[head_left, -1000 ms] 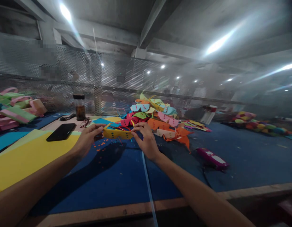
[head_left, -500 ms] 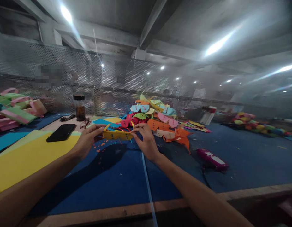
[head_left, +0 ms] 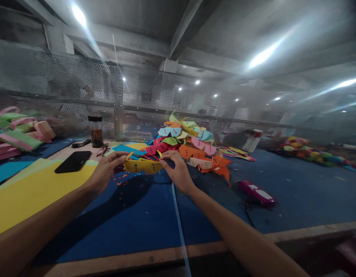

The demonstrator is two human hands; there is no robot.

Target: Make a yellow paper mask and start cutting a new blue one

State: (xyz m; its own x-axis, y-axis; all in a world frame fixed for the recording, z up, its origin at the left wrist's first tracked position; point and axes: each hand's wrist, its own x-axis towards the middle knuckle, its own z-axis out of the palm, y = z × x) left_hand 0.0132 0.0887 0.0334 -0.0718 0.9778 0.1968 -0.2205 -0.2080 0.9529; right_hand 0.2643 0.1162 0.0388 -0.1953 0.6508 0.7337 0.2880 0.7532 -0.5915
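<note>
1. The yellow paper glasses, marked with blue dots, are held up over the blue tabletop; they face the wearer, nearly level, on the near side of a heap.
2. The left hand reaches in from the lower left, forearm slanting forward, palm turned inward; its fingers seem to pinch the left end, though shadow makes the tips hard to read.
3. The right hand comes from the lower right, wrist bent inward; thumb and fingers are closed on the right end.
4. Just beyond sits that pile of coloured paper glasses; orange bits are scattered below the hands.
5. To the left, a black phone lies on yellow sheets, a lidded jar behind it; off right lies a purple device.
</note>
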